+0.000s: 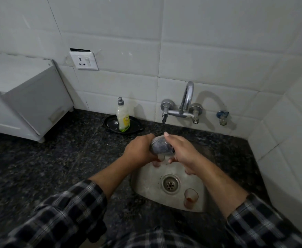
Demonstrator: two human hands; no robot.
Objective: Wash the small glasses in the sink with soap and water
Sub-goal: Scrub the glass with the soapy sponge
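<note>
Setting: dark granite counter (57, 158), white tiled wall, steel sink (146, 183).
Left hand (139, 151): closed around a small glass (161, 145).
Right hand (184, 151): fingers closed on the same glass, over the basin.
Risk: wet glass could slip onto steel.
Room: another small glass (191, 197) stands right of the drain; tap (187, 104) close behind.
</note>
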